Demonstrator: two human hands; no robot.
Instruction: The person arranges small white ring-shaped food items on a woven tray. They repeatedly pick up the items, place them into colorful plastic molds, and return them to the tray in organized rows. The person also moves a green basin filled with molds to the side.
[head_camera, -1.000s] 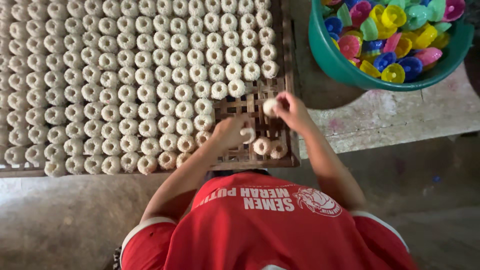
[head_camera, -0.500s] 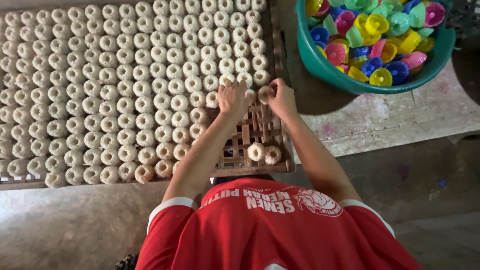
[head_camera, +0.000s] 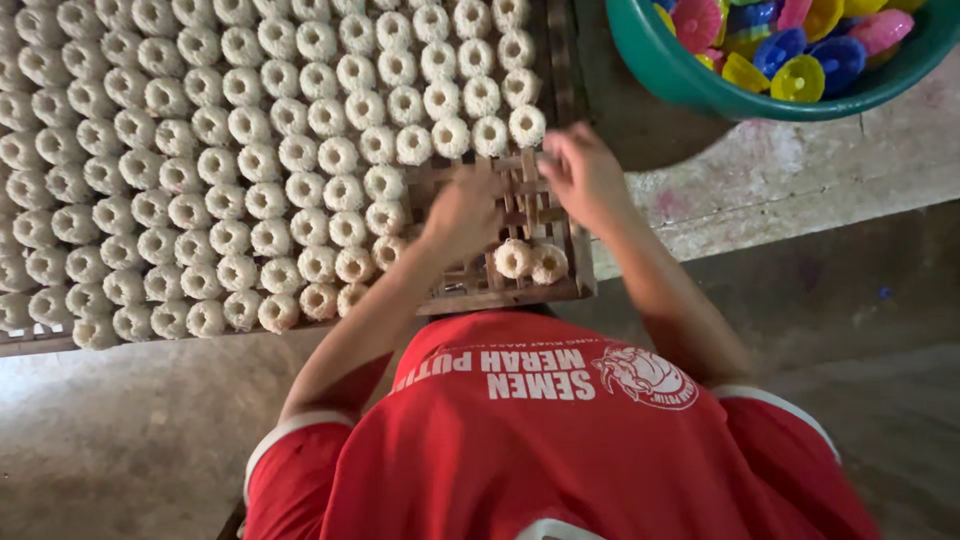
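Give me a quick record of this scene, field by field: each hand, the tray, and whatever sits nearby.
left hand: over the bare slats of the tray, palm down; hold unclear
right hand: at the tray's right edge, beside the last row; blurred, hold unclear
tray: wooden lattice, mostly filled with rows of pale ring-shaped pieces
loose pieces: two, apart from the rows, near the front corner
basin: green, upper right, holding coloured plastic moulds
shirt: red, white print
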